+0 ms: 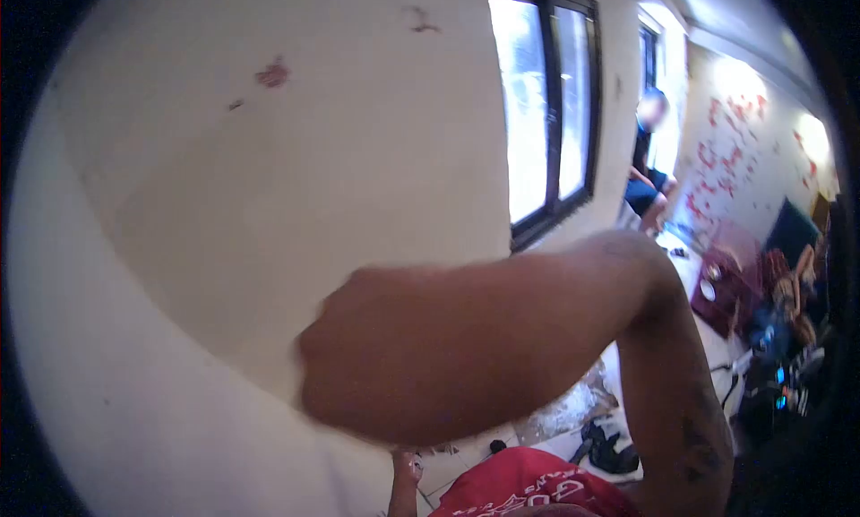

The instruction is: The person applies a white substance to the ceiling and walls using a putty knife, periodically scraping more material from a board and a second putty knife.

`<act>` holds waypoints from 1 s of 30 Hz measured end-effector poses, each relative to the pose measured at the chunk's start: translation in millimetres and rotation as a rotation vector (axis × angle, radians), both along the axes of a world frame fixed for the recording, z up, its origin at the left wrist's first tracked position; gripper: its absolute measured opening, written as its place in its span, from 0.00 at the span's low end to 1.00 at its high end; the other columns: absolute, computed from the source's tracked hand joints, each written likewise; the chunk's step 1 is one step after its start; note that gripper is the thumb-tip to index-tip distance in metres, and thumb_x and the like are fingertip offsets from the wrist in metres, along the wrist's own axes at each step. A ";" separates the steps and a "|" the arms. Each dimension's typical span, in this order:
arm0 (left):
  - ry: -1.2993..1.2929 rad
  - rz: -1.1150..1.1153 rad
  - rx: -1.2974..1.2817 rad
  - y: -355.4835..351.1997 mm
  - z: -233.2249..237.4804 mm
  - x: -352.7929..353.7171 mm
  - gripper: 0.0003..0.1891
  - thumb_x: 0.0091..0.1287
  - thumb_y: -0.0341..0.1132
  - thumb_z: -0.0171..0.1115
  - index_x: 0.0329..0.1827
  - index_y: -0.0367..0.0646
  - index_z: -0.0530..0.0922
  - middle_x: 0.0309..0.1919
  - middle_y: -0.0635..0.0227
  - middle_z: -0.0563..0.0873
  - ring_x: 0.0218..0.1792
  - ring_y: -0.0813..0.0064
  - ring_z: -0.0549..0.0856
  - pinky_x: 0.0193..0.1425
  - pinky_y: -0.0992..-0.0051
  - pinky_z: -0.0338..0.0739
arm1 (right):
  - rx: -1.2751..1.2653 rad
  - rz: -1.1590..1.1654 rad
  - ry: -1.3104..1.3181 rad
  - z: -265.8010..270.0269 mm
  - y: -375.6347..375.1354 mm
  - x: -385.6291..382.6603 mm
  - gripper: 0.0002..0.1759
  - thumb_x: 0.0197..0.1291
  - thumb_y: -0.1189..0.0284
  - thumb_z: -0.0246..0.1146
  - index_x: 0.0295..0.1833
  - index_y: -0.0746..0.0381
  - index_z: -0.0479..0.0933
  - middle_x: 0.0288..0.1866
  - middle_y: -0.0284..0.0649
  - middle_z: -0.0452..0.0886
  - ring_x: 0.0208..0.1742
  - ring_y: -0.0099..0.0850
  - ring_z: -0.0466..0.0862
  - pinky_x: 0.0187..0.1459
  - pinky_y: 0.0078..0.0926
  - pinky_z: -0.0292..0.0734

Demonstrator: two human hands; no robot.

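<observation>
My right forearm stretches across the middle of the view, close to the camera, and ends in my right hand [345, 356], which is closed in a fist in front of the pale wall [358, 176]. Its fingers face away, so whatever it may hold is hidden. Low in the view, my left hand [408, 466] is small and partly cut off by the right arm; its fingers look closed round something too small to make out. Dark and reddish marks [272, 72] spot the wall above.
A dark-framed window [553, 109] stands right of the wall. Beyond it a person [647, 150] sits by another window. A red-marked wall [743, 150], a dark red chair [726, 293] and piled items fill the right side. Black bags or cloth [612, 447] lie on the floor.
</observation>
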State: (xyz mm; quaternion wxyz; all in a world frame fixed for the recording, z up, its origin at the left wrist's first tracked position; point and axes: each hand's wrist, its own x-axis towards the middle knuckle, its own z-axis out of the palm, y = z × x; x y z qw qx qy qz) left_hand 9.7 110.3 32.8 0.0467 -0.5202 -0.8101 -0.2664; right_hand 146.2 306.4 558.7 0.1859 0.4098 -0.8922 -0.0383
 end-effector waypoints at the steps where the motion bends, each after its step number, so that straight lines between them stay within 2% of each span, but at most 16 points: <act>1: 0.053 0.000 0.012 1.5 6.9 -0.8 0.16 0.53 0.38 0.53 0.43 0.39 0.72 0.40 0.59 0.78 0.37 0.62 0.77 0.43 0.62 0.71 | 0.020 0.011 -0.004 2.4 -10.5 2.0 0.11 0.38 0.77 0.57 0.33 0.64 0.69 0.28 0.40 0.72 0.33 0.36 0.75 0.37 0.32 0.70; 11: -0.291 0.229 0.145 -14.4 -60.5 -15.2 0.14 0.56 0.33 0.51 0.44 0.40 0.72 0.38 0.62 0.78 0.34 0.68 0.77 0.39 0.68 0.73 | 0.154 -0.110 0.062 18.6 -27.8 22.1 0.11 0.43 0.74 0.57 0.36 0.63 0.70 0.26 0.41 0.75 0.31 0.36 0.78 0.34 0.34 0.73; 14: -0.335 0.264 0.186 -18.3 -77.0 -9.0 0.13 0.57 0.32 0.50 0.45 0.41 0.72 0.37 0.63 0.78 0.34 0.70 0.78 0.38 0.70 0.74 | 0.161 -0.222 0.068 11.7 -24.2 27.5 0.11 0.44 0.73 0.57 0.37 0.63 0.70 0.26 0.41 0.76 0.30 0.36 0.79 0.33 0.34 0.73; 16: -0.340 0.284 0.197 -23.8 -85.2 -7.4 0.13 0.57 0.31 0.49 0.45 0.41 0.72 0.37 0.63 0.78 0.33 0.71 0.78 0.37 0.72 0.74 | 0.107 -0.400 -0.029 -0.2 -3.7 3.8 0.11 0.45 0.72 0.57 0.37 0.63 0.70 0.25 0.42 0.76 0.30 0.36 0.80 0.33 0.34 0.74; 17: -0.254 0.259 0.182 -20.8 -85.0 -10.3 0.13 0.57 0.30 0.49 0.45 0.41 0.72 0.37 0.64 0.78 0.33 0.72 0.78 0.37 0.72 0.74 | 0.046 -0.525 -0.124 -22.1 15.1 -11.6 0.11 0.46 0.72 0.57 0.38 0.63 0.70 0.25 0.42 0.77 0.30 0.36 0.80 0.32 0.34 0.74; 18: -0.143 0.244 0.150 -19.4 -81.2 -12.8 0.13 0.58 0.30 0.49 0.45 0.41 0.72 0.36 0.64 0.78 0.33 0.73 0.78 0.36 0.73 0.74 | -0.084 -0.626 -0.331 -61.3 41.1 -34.4 0.20 0.42 0.64 0.60 0.40 0.64 0.71 0.31 0.45 0.78 0.37 0.43 0.77 0.39 0.37 0.71; 19: 0.289 0.217 0.029 -18.3 -42.4 -13.0 0.12 0.57 0.30 0.50 0.44 0.42 0.72 0.36 0.65 0.78 0.33 0.74 0.78 0.36 0.76 0.74 | -0.206 -0.625 -0.415 -112.2 69.3 -57.4 0.22 0.44 0.60 0.61 0.41 0.63 0.71 0.36 0.46 0.78 0.40 0.44 0.76 0.42 0.38 0.71; 20: -0.287 0.287 0.279 -14.7 -31.8 -19.8 0.14 0.53 0.30 0.51 0.44 0.42 0.72 0.37 0.63 0.78 0.37 0.70 0.76 0.41 0.73 0.71 | -0.214 -0.698 -0.494 -166.1 88.0 -76.2 0.15 0.47 0.68 0.62 0.41 0.62 0.71 0.29 0.43 0.79 0.32 0.33 0.80 0.36 0.27 0.73; 21: -0.845 0.335 0.556 -12.4 -30.5 -6.6 0.17 0.49 0.30 0.52 0.44 0.41 0.73 0.38 0.60 0.77 0.41 0.66 0.74 0.47 0.71 0.68 | -0.414 -0.643 -0.792 -245.4 107.9 -73.4 0.15 0.48 0.69 0.61 0.43 0.61 0.71 0.30 0.40 0.79 0.35 0.29 0.79 0.39 0.26 0.73; 22: -1.423 0.353 0.829 -6.1 -30.6 -3.1 0.19 0.44 0.30 0.52 0.44 0.41 0.73 0.40 0.57 0.77 0.46 0.62 0.73 0.53 0.68 0.64 | -0.779 -0.540 -1.151 -328.9 129.1 -79.2 0.18 0.50 0.71 0.59 0.48 0.61 0.69 0.37 0.39 0.78 0.42 0.26 0.76 0.41 0.27 0.73; 23: -1.331 0.329 0.797 -7.7 -43.2 -6.2 0.18 0.45 0.29 0.52 0.43 0.40 0.73 0.39 0.57 0.77 0.46 0.63 0.73 0.52 0.69 0.65 | -1.265 -0.406 -1.366 -398.5 122.2 -76.1 0.24 0.51 0.68 0.59 0.54 0.62 0.65 0.43 0.40 0.75 0.47 0.29 0.73 0.44 0.30 0.72; 24: -1.237 0.308 0.760 -10.4 -66.9 -14.2 0.17 0.46 0.29 0.51 0.42 0.40 0.74 0.39 0.57 0.77 0.46 0.63 0.73 0.51 0.70 0.66 | -1.368 -0.362 -1.373 -420.7 94.3 -66.8 0.31 0.49 0.64 0.60 0.58 0.62 0.61 0.50 0.44 0.70 0.51 0.34 0.70 0.47 0.34 0.71; 26: -0.860 0.292 0.512 -9.8 -10.3 -4.9 0.15 0.47 0.29 0.52 0.41 0.41 0.74 0.37 0.60 0.77 0.43 0.65 0.75 0.47 0.70 0.69 | -1.877 -0.045 -1.564 -445.1 41.1 -55.1 0.40 0.45 0.59 0.63 0.62 0.61 0.54 0.58 0.46 0.62 0.55 0.39 0.66 0.49 0.40 0.67; 27: -0.666 0.298 0.412 -8.9 22.4 0.4 0.14 0.48 0.30 0.52 0.40 0.42 0.74 0.36 0.61 0.78 0.42 0.66 0.75 0.45 0.71 0.70 | -2.045 0.106 -1.568 -465.3 24.1 -53.8 0.41 0.44 0.58 0.63 0.62 0.61 0.54 0.59 0.42 0.61 0.58 0.36 0.64 0.52 0.40 0.64; 29: 0.107 0.125 0.270 -8.8 46.9 2.3 0.11 0.53 0.34 0.57 0.39 0.43 0.74 0.34 0.69 0.77 0.36 0.73 0.76 0.40 0.70 0.72 | -2.007 -0.012 -1.375 -553.6 11.8 -73.6 0.39 0.44 0.57 0.63 0.61 0.60 0.56 0.59 0.37 0.61 0.58 0.33 0.62 0.54 0.37 0.62; 30: -0.243 0.161 0.397 -6.7 31.0 4.9 0.11 0.53 0.33 0.57 0.40 0.43 0.74 0.36 0.68 0.77 0.38 0.73 0.76 0.41 0.70 0.72 | -2.010 -0.045 -1.292 -586.3 5.9 -81.2 0.39 0.44 0.57 0.62 0.60 0.59 0.57 0.59 0.35 0.61 0.58 0.32 0.62 0.54 0.36 0.62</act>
